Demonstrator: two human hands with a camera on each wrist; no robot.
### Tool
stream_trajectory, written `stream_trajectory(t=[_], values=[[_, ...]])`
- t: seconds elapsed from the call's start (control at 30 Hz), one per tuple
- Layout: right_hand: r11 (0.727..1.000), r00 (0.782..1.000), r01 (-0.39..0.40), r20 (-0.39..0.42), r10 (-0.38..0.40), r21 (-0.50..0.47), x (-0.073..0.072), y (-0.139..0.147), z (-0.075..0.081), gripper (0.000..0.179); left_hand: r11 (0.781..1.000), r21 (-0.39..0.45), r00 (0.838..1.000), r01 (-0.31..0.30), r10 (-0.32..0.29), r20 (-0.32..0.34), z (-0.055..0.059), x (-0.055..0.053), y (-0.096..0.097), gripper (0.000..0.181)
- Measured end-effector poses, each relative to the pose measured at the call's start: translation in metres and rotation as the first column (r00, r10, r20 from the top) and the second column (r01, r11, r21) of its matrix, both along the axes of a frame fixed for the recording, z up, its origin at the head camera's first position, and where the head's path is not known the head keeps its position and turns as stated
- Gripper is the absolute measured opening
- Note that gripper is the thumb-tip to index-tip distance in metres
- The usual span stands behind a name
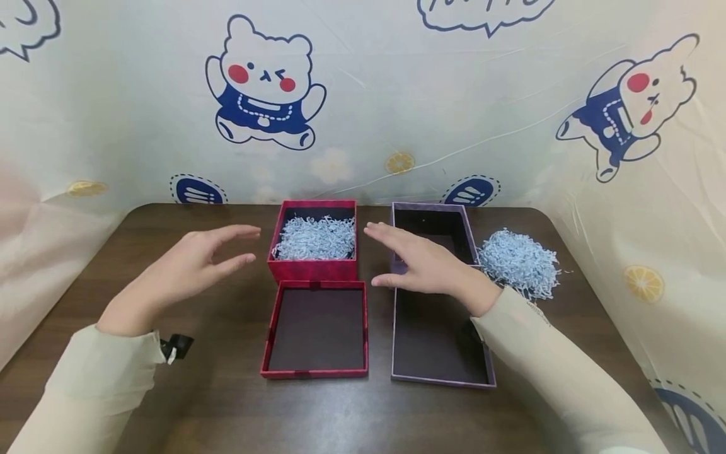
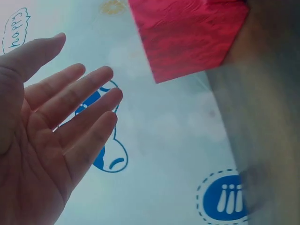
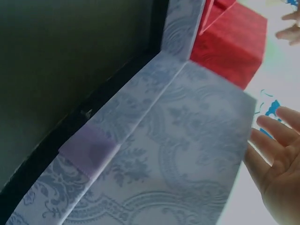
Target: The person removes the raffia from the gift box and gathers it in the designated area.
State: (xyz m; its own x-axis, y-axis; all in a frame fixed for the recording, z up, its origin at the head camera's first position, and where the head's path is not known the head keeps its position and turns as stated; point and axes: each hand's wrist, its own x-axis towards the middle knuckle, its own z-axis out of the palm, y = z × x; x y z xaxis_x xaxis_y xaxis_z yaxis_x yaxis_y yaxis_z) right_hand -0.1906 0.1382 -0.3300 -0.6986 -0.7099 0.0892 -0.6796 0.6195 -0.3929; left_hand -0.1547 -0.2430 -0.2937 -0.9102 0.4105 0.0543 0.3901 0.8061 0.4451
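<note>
A red box [image 1: 314, 271] stands at the back middle, filled with light-blue shredded paper [image 1: 317, 238]. Its red lid [image 1: 315, 328] lies in front with the dark inside facing up. To the right stands a purple box [image 1: 433, 221] with a dark interior, and its purple lid [image 1: 439, 340] lies before it. My left hand [image 1: 190, 268] hovers left of the red box, fingers extended and holding nothing. Over the near left part of the purple box hangs my right hand [image 1: 425, 265], its fingers straight and the palm bare; it hides part of that box and lid.
A loose heap of light-blue shredded paper [image 1: 520, 263] sits on the brown table [image 1: 227, 391] right of the purple box. Behind the table hangs a pale cloth [image 1: 363, 101] printed with bears. A small black item [image 1: 177, 346] shows at the left cuff.
</note>
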Motion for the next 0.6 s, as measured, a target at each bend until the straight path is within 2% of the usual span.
stream_trajectory(t=[0.13, 0.23, 0.37, 0.6], values=[[1.000, 1.000, 0.006, 0.008, -0.006, 0.021, -0.012, -0.002, -0.004, 0.093, 1.000, 0.009, 1.000, 0.001, -0.001, 0.000, 0.009, -0.016, 0.007, 0.056], [0.999, 0.998, 0.035, 0.046, -0.036, 0.029, -0.021, -0.006, -0.006, 0.099, 1.000, 0.015, 1.000, 0.027, -0.027, -0.008, 0.010, -0.032, 0.015, 0.056], [0.997, 0.994, 0.062, 0.086, -0.066, 0.056, -0.032, -0.013, -0.011, 0.106, 0.999, 0.005, 0.998, 0.048, -0.048, 0.028, 0.005, -0.053, 0.028, 0.058], [0.993, 0.996, 0.069, 0.058, -0.075, 0.099, -0.046, -0.020, -0.018, 0.107, 0.993, -0.001, 0.992, 0.119, -0.118, 0.049, -0.009, -0.084, 0.048, 0.056]])
